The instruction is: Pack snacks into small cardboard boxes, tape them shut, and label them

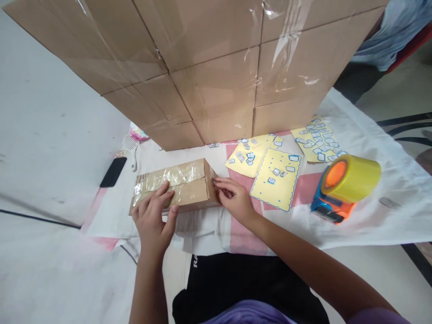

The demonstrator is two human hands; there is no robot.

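A small taped cardboard box (189,191) lies on the cloth-covered table in front of me. Strips of clear, shiny tape run along its top. My left hand (153,211) rests on the box's left part, fingers spread over the top and thumb near the front edge. At the right end of the box, my right hand (234,198) is closed in a pinch against the end face. What sits between those fingertips is too small to make out. To the right stands a tape dispenser (332,204), blue and orange, with a wide yellow tape roll (361,180).
A large stack of taped cardboard boxes (216,81) rises behind. Yellow sticker sheets (276,184) lie right of the small box. At left are a black phone-like object (114,172) and a white slotted utensil (131,144). A person (388,40) is at the upper right.
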